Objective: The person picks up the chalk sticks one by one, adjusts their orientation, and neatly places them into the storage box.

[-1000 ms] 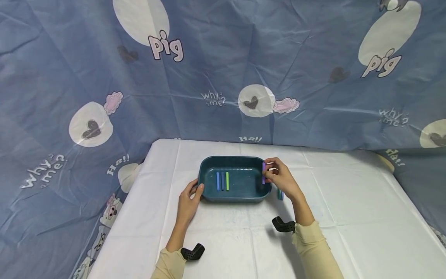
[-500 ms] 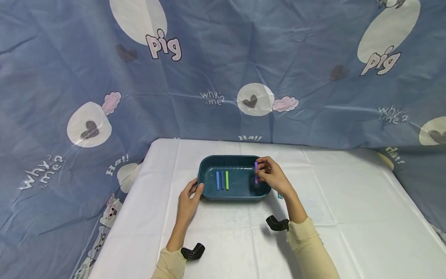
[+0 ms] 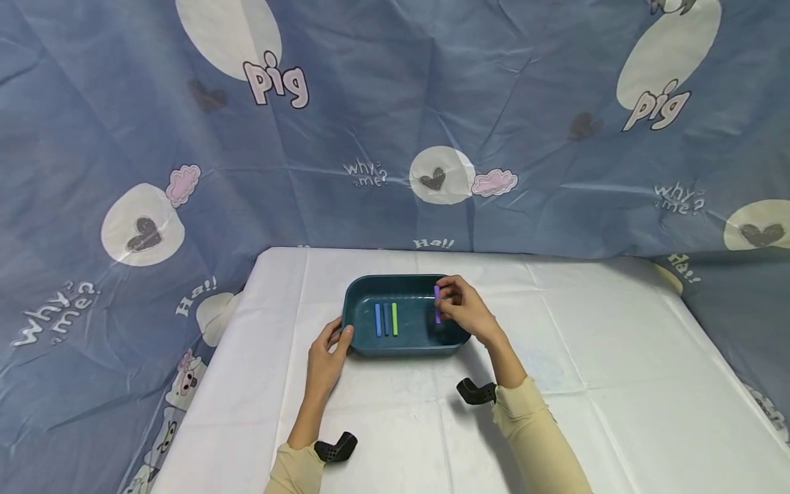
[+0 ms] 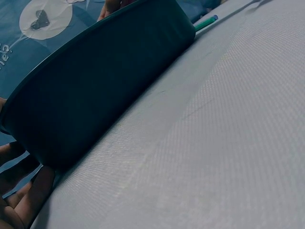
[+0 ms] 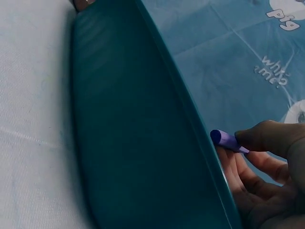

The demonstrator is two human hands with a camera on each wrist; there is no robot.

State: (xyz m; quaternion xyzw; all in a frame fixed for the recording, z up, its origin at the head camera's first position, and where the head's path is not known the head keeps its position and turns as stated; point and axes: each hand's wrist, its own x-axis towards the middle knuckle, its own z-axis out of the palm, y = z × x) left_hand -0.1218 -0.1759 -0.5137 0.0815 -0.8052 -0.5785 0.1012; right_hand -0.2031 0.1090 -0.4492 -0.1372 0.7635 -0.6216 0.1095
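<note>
Purple stick [image 5: 225,140], pinched between the thumb and fingers of the right hand [image 3: 468,312] over the right end of a teal dish [image 3: 401,352]. The left hand [image 3: 324,362] holds the dish's left end, thumb and fingers bent about the corner. A light blue stick [image 3: 378,321], a dark blue stick [image 3: 386,320] and a lime green stick [image 3: 395,320] lie side by side on the dish's floor, apart from the purple one. Likely faults: a slackened pinch could drop the stick and let it roll into the row; a low right wrist could catch the rim and, were the left hand's hold light, shift the dish. Comparison of views: the head view alone shows the row, which the dish's wall hides from both wrists; the right wrist view shows the purple stick's blunt end beyond the rim line, suggesting it is raised off the floor; the left wrist view alone clearly shows a green stick [image 4: 206,23] on the white cloth [image 4: 214,143], just past the dish's far end.
</note>
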